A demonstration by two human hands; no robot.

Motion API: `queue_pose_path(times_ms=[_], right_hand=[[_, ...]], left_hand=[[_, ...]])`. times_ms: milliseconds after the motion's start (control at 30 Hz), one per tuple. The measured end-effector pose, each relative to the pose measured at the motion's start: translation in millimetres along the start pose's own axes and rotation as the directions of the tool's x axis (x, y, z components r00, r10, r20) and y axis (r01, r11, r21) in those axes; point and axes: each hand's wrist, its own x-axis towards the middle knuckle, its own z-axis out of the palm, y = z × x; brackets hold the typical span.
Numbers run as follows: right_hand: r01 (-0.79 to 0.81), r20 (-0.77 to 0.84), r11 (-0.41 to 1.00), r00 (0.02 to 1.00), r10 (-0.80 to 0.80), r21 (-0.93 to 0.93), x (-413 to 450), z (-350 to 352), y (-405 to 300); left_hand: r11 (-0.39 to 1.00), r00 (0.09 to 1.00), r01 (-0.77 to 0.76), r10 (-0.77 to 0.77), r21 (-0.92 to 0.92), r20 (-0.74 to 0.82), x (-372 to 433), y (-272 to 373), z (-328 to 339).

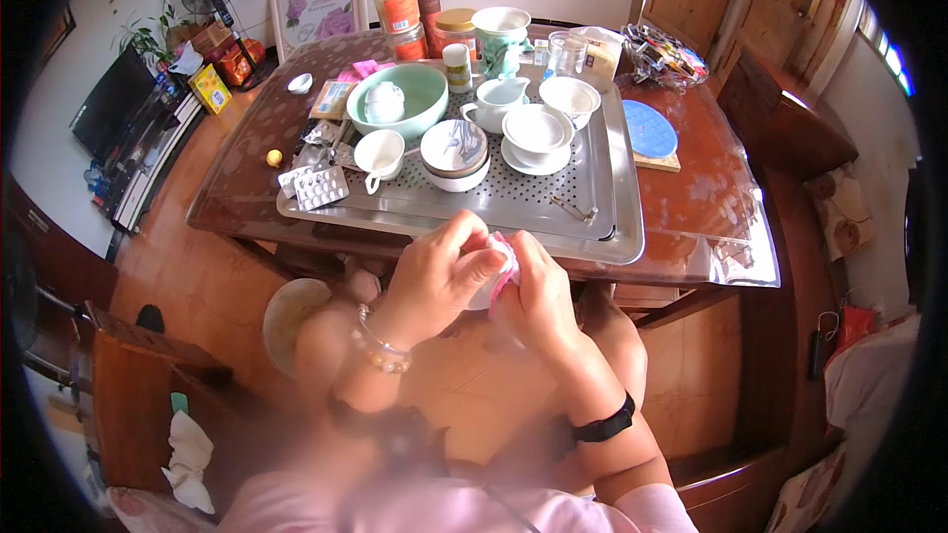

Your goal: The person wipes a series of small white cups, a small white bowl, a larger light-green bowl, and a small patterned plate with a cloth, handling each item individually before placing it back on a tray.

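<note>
Just before the near edge of the tray, my left hand (449,270) and my right hand (535,289) meet around a small white cup (483,295) with a pink cloth (503,290) against it. Fingers hide much of the cup. On the stainless steel tray (355,216) stand a stack of bowls (454,146), a white handled cup (380,155), a lidded white bowl on a saucer (537,135), a white pitcher (498,104), another lidded cup (570,98) and metal tweezers (572,209). A pale green basin (361,118) holds a white cup (386,102).
Blister packs (321,188) lie on the tray's left corner, near a small yellow fruit (274,158). Jars (395,6) and a green-white vase (501,33) stand behind. A blue round lid (650,129) lies to the right. Below, a pale bucket (285,326) stands by my left leg.
</note>
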Motion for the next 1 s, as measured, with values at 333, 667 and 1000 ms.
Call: queue_pose_path(times_ms=[333, 667, 1000], right_hand=[[-0.133, -0.14, 0.625, 0.919, 0.368, 0.769, -14, 46, 9], [-0.389, 0.296, 0.251, 0.893, 0.339, 0.887, -5, 6, -14], [0.238, -0.191, 0.95, 0.961, -0.2, 0.2, -6, 16, 5]], left_hand=[[0.965, 0.878, -0.017, -0.111, -0.262, -0.466, -1, -6, 48], [0.64, 0.878, 0.229, -0.461, -0.734, -0.128, -12, -18, 21], [0.651, 0.939, 0.343, -0.207, -0.678, 0.276, -21, -29, 25]])
